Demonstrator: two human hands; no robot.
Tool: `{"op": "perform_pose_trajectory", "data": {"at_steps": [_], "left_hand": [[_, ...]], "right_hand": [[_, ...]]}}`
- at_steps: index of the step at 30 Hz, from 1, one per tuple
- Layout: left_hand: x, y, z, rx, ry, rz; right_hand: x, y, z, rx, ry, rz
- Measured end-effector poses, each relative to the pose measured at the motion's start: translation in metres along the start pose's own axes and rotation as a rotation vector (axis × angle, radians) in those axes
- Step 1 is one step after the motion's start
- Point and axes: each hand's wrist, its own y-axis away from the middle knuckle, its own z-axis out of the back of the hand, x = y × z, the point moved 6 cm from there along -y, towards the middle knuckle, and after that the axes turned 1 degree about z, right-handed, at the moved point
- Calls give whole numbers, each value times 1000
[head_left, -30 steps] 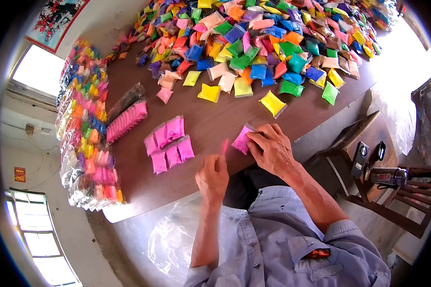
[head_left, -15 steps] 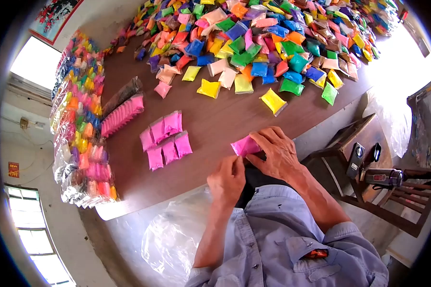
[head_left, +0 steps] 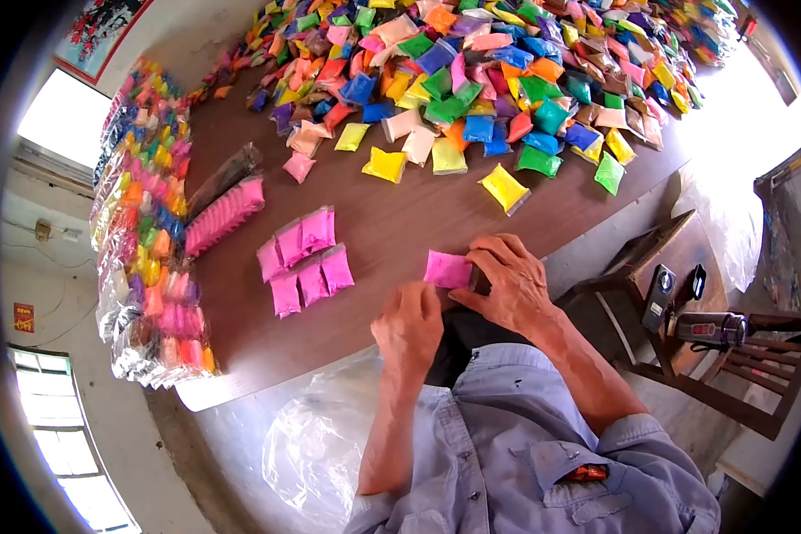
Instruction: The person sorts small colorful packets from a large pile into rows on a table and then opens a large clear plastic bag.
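Note:
A small pink packet (head_left: 448, 269) lies near the table's front edge, in front of my body. My right hand (head_left: 509, 285) grips its right end between thumb and fingers. My left hand (head_left: 407, 325) is closed, its fingertips by the packet's lower left corner; whether it pinches anything is hidden. To the left, several pink packets (head_left: 311, 280) lie in two short rows. Further left is a tight row of pink packets (head_left: 227, 218), beside a dark row of packets (head_left: 225, 181).
A heap of multicoloured packets (head_left: 481, 80) covers the table's (head_left: 374, 209) far side. Filled clear bags (head_left: 156, 231) are stacked along the left edge. At right stand a wooden stool (head_left: 659, 267) and a flask (head_left: 712, 329). Clear plastic (head_left: 320, 445) lies below the table.
The pink packet has turned to lie more level and shows more of its face. My left hand has shifted slightly left; my right hand keeps its hold.

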Motion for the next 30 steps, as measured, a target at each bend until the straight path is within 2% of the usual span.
{"op": "perform_pose_trajectory", "data": {"at_steps": [4, 6, 9, 13, 15, 18, 19, 23, 26, 28, 30], "left_hand": [[-8, 4, -9, 51, 30, -56], [2, 3, -13, -24, -71, -106], [6, -7, -4, -31, -53, -12], [1, -7, -1, -36, -40, -32], [-14, 1, -6, 7, 8, -137], [-5, 9, -13, 14, -98, -75], [1, 6, -10, -11, -47, -37], [1, -2, -2, -63, -65, -71], [1, -3, 1, -50, -78, -15], [-10, -2, 0, -40, -53, -127], [-14, 2, -3, -21, -107, -155]], "right_hand": [[-1, 2, -1, -34, -24, 16], [-3, 4, -2, -5, -34, 9], [-1, 2, 1, 12, -18, 0], [-1, 3, 0, -13, -29, 19], [-2, 4, 0, -24, -56, 22], [-2, 4, 0, -15, -49, 28], [-1, 4, 1, -16, -46, 24], [0, 2, -1, -15, -36, 25], [-1, 2, 0, -16, -39, 13], [-2, 3, -1, -8, -42, 3], [-3, 3, -1, -26, -56, 18]]}}
